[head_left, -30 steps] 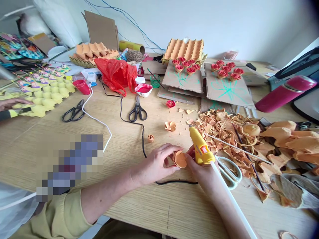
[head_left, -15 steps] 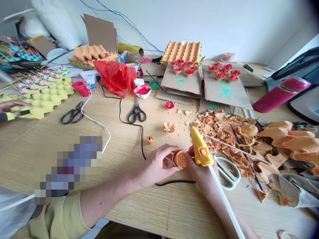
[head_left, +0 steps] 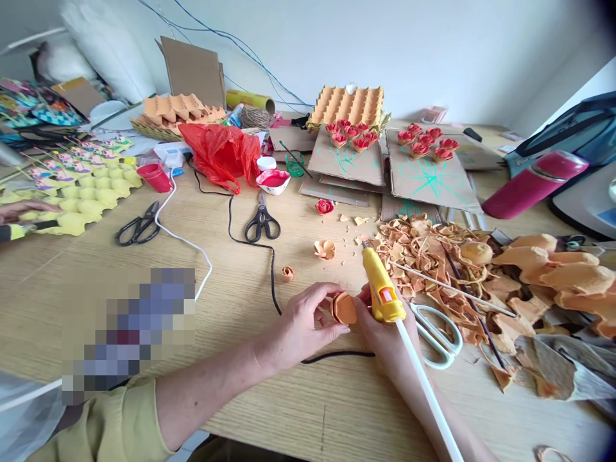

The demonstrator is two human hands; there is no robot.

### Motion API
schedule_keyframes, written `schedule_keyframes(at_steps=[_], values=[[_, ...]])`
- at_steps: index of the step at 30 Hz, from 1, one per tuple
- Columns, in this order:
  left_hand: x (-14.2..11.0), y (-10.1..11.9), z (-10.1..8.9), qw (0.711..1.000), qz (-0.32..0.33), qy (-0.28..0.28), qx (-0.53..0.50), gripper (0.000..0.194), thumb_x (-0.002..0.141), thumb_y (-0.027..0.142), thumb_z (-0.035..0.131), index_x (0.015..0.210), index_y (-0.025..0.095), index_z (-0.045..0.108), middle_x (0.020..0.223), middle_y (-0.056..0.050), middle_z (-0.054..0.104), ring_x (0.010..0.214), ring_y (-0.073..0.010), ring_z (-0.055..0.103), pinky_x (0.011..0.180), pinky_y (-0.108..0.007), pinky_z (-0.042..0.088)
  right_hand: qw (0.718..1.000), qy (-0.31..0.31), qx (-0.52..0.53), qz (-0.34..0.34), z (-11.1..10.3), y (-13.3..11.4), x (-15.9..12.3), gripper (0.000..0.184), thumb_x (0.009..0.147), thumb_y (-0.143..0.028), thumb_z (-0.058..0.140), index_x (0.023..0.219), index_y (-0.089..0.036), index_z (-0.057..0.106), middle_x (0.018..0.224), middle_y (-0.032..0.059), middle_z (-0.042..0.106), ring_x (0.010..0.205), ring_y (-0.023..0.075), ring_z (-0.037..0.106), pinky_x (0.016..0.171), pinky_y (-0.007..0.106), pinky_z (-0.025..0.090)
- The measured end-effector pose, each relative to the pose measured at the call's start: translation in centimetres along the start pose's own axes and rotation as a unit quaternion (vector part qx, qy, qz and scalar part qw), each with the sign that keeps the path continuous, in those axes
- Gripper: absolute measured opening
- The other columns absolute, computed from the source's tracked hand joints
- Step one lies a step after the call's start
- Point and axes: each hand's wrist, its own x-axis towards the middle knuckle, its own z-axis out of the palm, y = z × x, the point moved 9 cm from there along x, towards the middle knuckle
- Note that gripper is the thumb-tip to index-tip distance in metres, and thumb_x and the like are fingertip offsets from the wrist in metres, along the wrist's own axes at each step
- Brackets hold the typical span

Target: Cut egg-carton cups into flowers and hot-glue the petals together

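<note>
My left hand (head_left: 301, 324) pinches an orange egg-carton paper flower (head_left: 343, 308) between thumb and fingers. A yellow hot glue gun (head_left: 382, 285) with a long white glue stick is held in my right hand (head_left: 385, 330), its nozzle pointing away from me. The right thumb and fingertips also meet the flower's right edge. Beyond my hands lie a small rolled paper bud (head_left: 287, 274), an unpainted open paper flower (head_left: 324, 249) and a red-painted one (head_left: 324, 206). White-handled scissors (head_left: 437, 335) rest beside my right wrist, partly hidden by it.
Carton scraps (head_left: 414, 253) heap up on the right, near a pink bottle (head_left: 534, 184). Red flowers stand on cardboard (head_left: 430, 183). Black scissors (head_left: 262, 221), a bowl of red paint (head_left: 273, 181) and a black cord (head_left: 273, 282) lie ahead. Another person's hand (head_left: 29, 208) is far left.
The whole view has shifted slightly. Both hands stay together at the flower, which appears turned a little; the glue gun is still in my right hand.
</note>
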Motion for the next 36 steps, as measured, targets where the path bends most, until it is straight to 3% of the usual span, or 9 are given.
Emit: schedule_keyframes(at_steps=[8, 13, 17, 21, 26, 29, 33, 36], values=[[0.2, -0.2, 0.3, 0.999, 0.004, -0.008, -0.035, 0.046, 0.077, 0.012, 0.073, 0.121, 0.018, 0.06, 0.117, -0.009, 0.069, 0.098, -0.0187, 0.069, 0.082, -0.028, 0.062, 0.996, -0.007, 0.082, 0.033, 0.1, 0.5, 0.4, 0.028, 0.076, -0.041, 0.074, 0.091, -0.022, 0.059, 0.076, 0.001, 0.063, 0.065, 0.0183, 0.059, 0.059, 0.031, 0.05], [0.4, -0.8, 0.5, 0.992, -0.048, -0.014, -0.113, 0.045, 0.077, 0.008, 0.067, 0.121, 0.016, 0.059, 0.113, -0.009, 0.069, 0.102, -0.0198, 0.07, 0.084, -0.029, 0.062, 0.992, -0.002, 0.11, 0.059, 0.1, -0.1, 0.2, 0.031, 0.075, -0.044, 0.074, 0.09, -0.023, 0.057, 0.073, -0.002, 0.06, 0.064, 0.0164, 0.057, 0.062, 0.031, 0.049], [0.4, -1.4, 0.9, 0.982, -0.085, -0.033, -0.167, 0.047, 0.075, 0.011, 0.073, 0.12, 0.016, 0.06, 0.116, -0.009, 0.068, 0.102, -0.0203, 0.07, 0.086, -0.03, 0.061, 0.994, 0.002, 0.096, 0.06, 0.1, -0.3, 0.2, 0.028, 0.075, -0.044, 0.073, 0.087, -0.024, 0.057, 0.072, -0.0024, 0.059, 0.064, 0.0162, 0.057, 0.062, 0.031, 0.048], [0.5, -1.6, 0.9, 0.978, -0.088, -0.045, -0.185, 0.051, 0.072, 0.013, 0.079, 0.119, 0.017, 0.061, 0.119, -0.009, 0.068, 0.099, -0.02, 0.07, 0.083, -0.03, 0.061, 0.995, 0.019, 0.088, 0.049, -0.4, -0.3, 0.3, 0.027, 0.075, -0.042, 0.073, 0.088, -0.024, 0.057, 0.072, -0.0015, 0.06, 0.063, 0.0173, 0.057, 0.061, 0.033, 0.048], [0.4, -1.8, 0.8, 0.981, -0.081, -0.047, -0.172, 0.054, 0.07, 0.013, 0.082, 0.12, 0.017, 0.06, 0.117, -0.008, 0.068, 0.096, -0.0192, 0.071, 0.087, -0.032, 0.06, 0.996, -0.005, 0.087, 0.035, -0.7, -1.0, 0.6, 0.025, 0.076, -0.038, 0.074, 0.087, -0.024, 0.056, 0.073, -0.0011, 0.06, 0.064, 0.0173, 0.057, 0.06, 0.032, 0.049], [0.5, -1.8, 0.1, 0.983, -0.072, -0.027, -0.166, 0.051, 0.072, 0.016, 0.081, 0.119, 0.018, 0.06, 0.117, -0.008, 0.067, 0.096, -0.0192, 0.071, 0.085, -0.031, 0.06, 0.997, 0.038, 0.067, 0.024, -2.1, -1.5, 0.9, 0.024, 0.075, -0.039, 0.073, 0.084, -0.024, 0.057, 0.073, -0.0009, 0.059, 0.065, 0.0172, 0.058, 0.061, 0.032, 0.05], [0.6, -0.7, -2.2, 0.994, -0.019, 0.039, -0.097, 0.047, 0.076, 0.022, 0.08, 0.119, 0.02, 0.061, 0.114, -0.007, 0.067, 0.1, -0.0197, 0.066, 0.082, -0.029, 0.057, 0.992, 0.112, 0.062, 0.02, -4.1, -1.4, 1.3, 0.027, 0.073, -0.041, 0.075, 0.083, -0.024, 0.057, 0.072, -0.0005, 0.059, 0.064, 0.0175, 0.059, 0.061, 0.033, 0.051], [0.3, 0.3, -3.3, 0.995, 0.023, 0.07, -0.07, 0.048, 0.079, 0.028, 0.08, 0.122, 0.021, 0.061, 0.119, -0.008, 0.066, 0.103, -0.0201, 0.065, 0.088, -0.03, 0.054, 0.991, 0.121, 0.04, 0.046, -4.3, -0.4, 1.3, 0.032, 0.071, -0.042, 0.077, 0.089, -0.022, 0.059, 0.075, 0.0007, 0.062, 0.066, 0.0186, 0.062, 0.062, 0.034, 0.053]])
